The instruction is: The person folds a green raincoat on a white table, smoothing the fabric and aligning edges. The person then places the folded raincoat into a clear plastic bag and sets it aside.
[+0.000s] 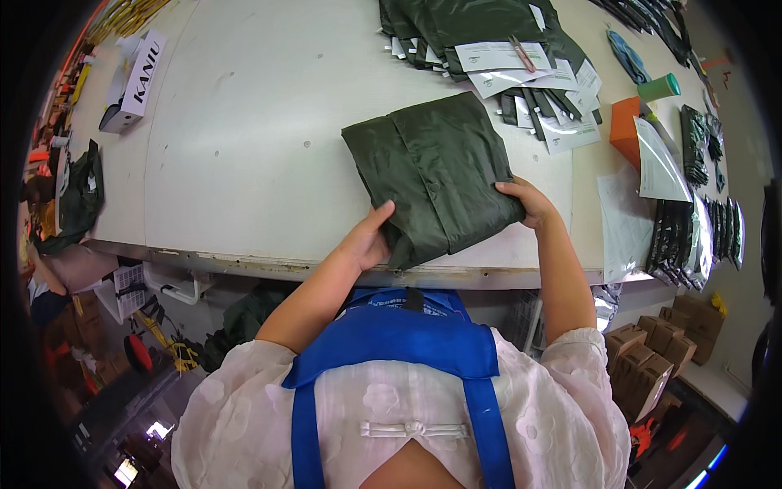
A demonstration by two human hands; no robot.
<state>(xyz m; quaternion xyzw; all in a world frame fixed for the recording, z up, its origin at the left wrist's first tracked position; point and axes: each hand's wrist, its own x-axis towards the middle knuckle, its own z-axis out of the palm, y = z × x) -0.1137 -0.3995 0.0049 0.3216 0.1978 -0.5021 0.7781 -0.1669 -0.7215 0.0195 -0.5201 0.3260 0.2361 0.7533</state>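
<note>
A folded dark green garment (444, 167) of thin, slightly shiny fabric lies tilted at the near edge of the white table (244, 155). My left hand (371, 238) grips its lower left side, thumb on top and the other fingers hidden beneath. On the right side my right hand (528, 200) holds it the same way, thumb pressed on the upper face. A buttoned front strip runs down the middle of the fold. Beyond it, at the far right, is a pile of similar dark green folded garments (481, 23) with white printed sheets (501, 57) on them.
Small pink-handled snips (522, 54) rest on the sheets. Rightward are an orange box (626, 130), a green roll (658, 87) and clear plastic bags (626, 220). A white box (134, 81) stands at the far left. Brown cartons (639, 367) are stacked low on the right.
</note>
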